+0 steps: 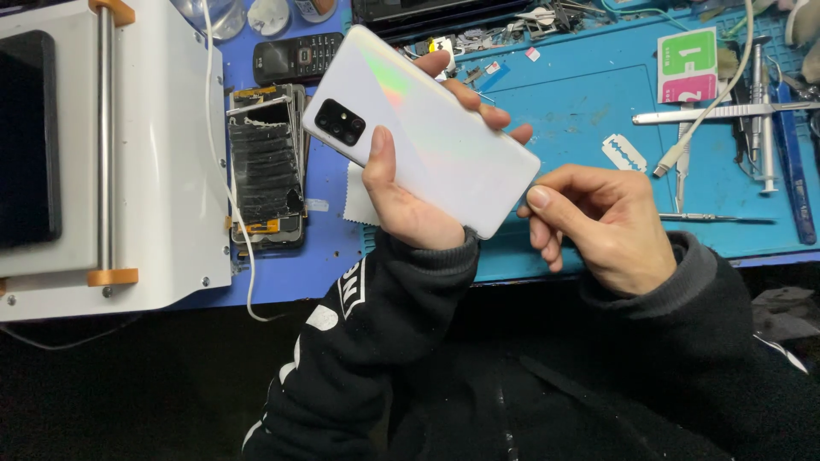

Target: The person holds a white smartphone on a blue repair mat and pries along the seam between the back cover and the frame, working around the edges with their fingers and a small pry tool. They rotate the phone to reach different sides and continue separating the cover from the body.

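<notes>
My left hand [408, 205] grips a white smartphone [427, 128] from below, thumb on its left side and fingertips curled over the far edge. The phone's glossy back faces up, tilted, with a black camera block near its upper left corner. My right hand [598, 224] sits at the phone's lower right corner with thumb and forefinger pinched together against the edge. Whether anything thin is held in that pinch cannot be seen. Both arms wear dark sleeves.
A blue work mat [581, 94] carries a razor blade [624, 154], metal tools [717, 113], a white cable [683, 145] and a green and pink sticker [688, 64]. At left are a stack of broken phone screens [266, 166], a black keypad phone [299, 55] and a white machine [154, 145].
</notes>
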